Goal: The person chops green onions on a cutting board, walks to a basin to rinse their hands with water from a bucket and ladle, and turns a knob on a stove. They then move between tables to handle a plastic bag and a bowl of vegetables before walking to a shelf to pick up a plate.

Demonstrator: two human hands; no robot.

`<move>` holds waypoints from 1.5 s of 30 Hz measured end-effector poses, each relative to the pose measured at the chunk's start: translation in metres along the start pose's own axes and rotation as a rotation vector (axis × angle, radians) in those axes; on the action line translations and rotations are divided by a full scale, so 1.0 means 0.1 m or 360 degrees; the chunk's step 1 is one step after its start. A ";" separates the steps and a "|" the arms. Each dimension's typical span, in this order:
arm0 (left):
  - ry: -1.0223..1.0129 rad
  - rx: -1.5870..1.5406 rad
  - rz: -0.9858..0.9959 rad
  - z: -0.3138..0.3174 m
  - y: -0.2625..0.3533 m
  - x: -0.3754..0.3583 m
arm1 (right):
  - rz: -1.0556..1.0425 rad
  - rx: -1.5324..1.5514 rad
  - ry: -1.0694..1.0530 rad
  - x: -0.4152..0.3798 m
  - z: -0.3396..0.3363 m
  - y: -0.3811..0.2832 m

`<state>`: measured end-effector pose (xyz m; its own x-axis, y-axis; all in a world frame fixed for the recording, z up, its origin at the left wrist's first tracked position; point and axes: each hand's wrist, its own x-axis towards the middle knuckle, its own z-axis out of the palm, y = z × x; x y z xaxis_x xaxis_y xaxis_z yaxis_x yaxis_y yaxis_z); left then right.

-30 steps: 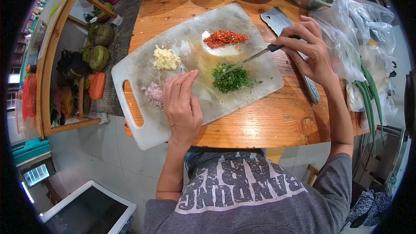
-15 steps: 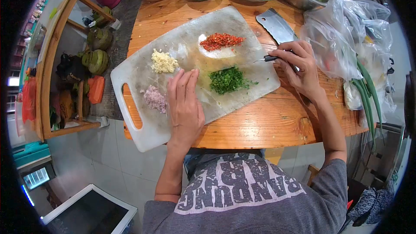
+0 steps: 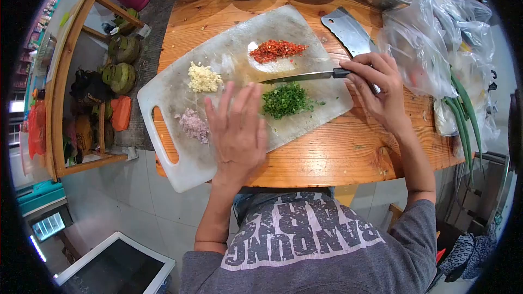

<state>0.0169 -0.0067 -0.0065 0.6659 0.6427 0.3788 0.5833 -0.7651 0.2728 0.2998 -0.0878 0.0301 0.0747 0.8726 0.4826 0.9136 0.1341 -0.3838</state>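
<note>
Head cam: R hand point(image 3: 379, 90) w/ fingers clamped on knife point(image 3: 302, 77) handle, blade over cutting brd point(image 3: 182, 177), tip pointing L, btwn chopped red chili point(image 3: 278, 50) nr brd's R edge & chopped green herbs point(image 3: 286, 102) twd near R corner. L hand point(image 3: 238, 136) blurry, fingers apart, over brd's near edge, close to knife tip; can't tell if touching. Minced garlic point(image 3: 204, 78) twd far edge, minced pinkish onion point(image 3: 192, 124) by slot end.
</note>
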 end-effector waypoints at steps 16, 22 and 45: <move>-0.0216 0.0286 0.0247 0.06 0.16 0.05 | 0.0407 0.0151 -0.0194 -0.13 -0.19 -0.28; -0.0207 0.0095 0.0142 0.02 0.14 0.02 | 0.0514 0.0149 -0.0192 -0.20 -0.39 -0.28; 0.0256 -0.0305 0.0047 -0.01 0.00 0.36 | 0.0761 -0.0299 0.0359 -0.92 -0.01 -0.48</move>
<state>0.0399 0.0165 0.0077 0.5897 0.6174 0.5207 0.4558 -0.7866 0.4165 0.2491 -0.1747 0.0054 0.5628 0.6910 0.4536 0.8110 -0.3557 -0.4644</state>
